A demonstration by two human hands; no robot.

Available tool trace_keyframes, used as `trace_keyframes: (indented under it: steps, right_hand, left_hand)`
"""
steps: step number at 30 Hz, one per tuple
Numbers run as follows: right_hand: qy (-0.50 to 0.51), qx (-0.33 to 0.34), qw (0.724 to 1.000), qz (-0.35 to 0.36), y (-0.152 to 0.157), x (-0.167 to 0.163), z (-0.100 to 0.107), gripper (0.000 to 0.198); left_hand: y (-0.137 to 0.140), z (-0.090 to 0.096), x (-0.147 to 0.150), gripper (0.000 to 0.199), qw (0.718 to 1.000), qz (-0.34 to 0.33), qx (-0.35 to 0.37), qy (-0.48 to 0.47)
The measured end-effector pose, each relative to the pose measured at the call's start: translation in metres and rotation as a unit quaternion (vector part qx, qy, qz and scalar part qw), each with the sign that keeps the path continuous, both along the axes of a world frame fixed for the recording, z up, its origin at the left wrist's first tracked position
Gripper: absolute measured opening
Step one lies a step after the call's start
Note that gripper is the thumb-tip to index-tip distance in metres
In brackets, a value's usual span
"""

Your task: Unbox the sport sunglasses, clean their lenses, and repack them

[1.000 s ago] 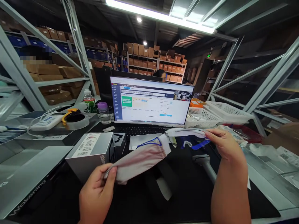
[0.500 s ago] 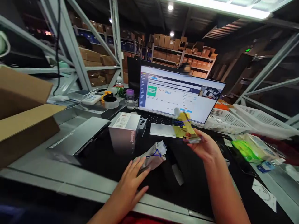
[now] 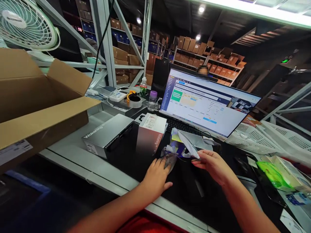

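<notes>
My left hand (image 3: 156,177) rests at the near side of a crumpled grey bag (image 3: 171,159), its fingers curled onto the material and its thumb apart. My right hand (image 3: 211,164) pinches the edge of a whitish-grey flap (image 3: 187,144) that slants up to the left. Whether flap and bag are one piece I cannot tell. Behind and between them show yellow and purple-blue patches of something partly hidden. Left of the bag stands a Wokering box (image 3: 151,136), upright, with a label on its top. A longer grey Wokering box (image 3: 107,134) lies further left.
An open cardboard carton (image 3: 73,129) stands at the left, below a fan (image 3: 26,26). A monitor (image 3: 199,103) and keyboard (image 3: 179,125) are behind the hands. White baskets (image 3: 252,137) and a green packet (image 3: 274,174) lie at the right. A purple-capped bottle (image 3: 152,101) stands at the back.
The yellow piece my right hand held up is lower and no longer in its fingers, which now pinch a whitish flap. My left hand's fingers have curled in. The view has turned left.
</notes>
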State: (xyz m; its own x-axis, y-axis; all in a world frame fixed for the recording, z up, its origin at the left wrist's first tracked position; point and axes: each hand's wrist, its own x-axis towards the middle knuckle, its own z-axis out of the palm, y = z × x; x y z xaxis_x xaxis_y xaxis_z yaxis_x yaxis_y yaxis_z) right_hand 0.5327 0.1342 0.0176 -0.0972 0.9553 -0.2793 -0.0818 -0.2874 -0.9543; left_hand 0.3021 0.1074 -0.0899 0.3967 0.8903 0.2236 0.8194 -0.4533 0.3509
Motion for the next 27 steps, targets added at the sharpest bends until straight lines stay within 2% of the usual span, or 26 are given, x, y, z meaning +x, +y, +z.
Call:
trace_keyframes:
  steps: [2, 5, 8, 10, 12, 14, 18, 23, 27]
  right_hand:
    - [-0.022, -0.031, 0.999, 0.018, -0.002, -0.002, 0.001, 0.028]
    - [0.003, -0.073, 0.997, 0.030, -0.012, -0.012, 0.005, 0.026]
    - [0.061, -0.092, 0.994, 0.015, -0.032, -0.036, 0.002, 0.027]
    - [0.107, -0.110, 0.988, -0.007, -0.048, -0.059, -0.008, 0.030]
    - [0.154, -0.128, 0.979, -0.038, -0.060, -0.081, -0.023, 0.031]
    - [0.187, -0.137, 0.970, -0.074, -0.066, -0.097, -0.041, 0.030]
    - [0.187, -0.161, 0.961, -0.121, -0.064, -0.110, -0.070, 0.028]
    - [0.114, -0.181, 0.967, -0.136, -0.053, -0.106, -0.087, 0.031]
    - [0.065, -0.191, 0.967, -0.155, -0.041, -0.100, -0.092, 0.026]
  left_hand:
    - [-0.007, -0.001, -0.008, 0.055, 0.999, -0.011, 0.001, -0.038]
    - [-0.017, -0.005, -0.018, 0.051, 0.981, -0.016, 0.000, -0.195]
    - [-0.024, -0.008, -0.017, 0.075, 0.929, -0.019, -0.024, -0.369]
    - [-0.027, -0.009, -0.012, 0.088, 0.905, -0.016, -0.037, -0.423]
    - [-0.031, -0.009, -0.010, 0.094, 0.902, -0.002, -0.034, -0.431]
    - [-0.035, -0.012, -0.014, 0.089, 0.907, 0.026, -0.015, -0.420]
    - [-0.043, -0.027, -0.036, 0.080, 0.927, 0.056, 0.018, -0.371]
    - [-0.052, -0.046, -0.060, 0.077, 0.939, 0.052, 0.011, -0.340]
    - [-0.056, -0.048, -0.068, 0.075, 0.944, 0.047, 0.016, -0.327]
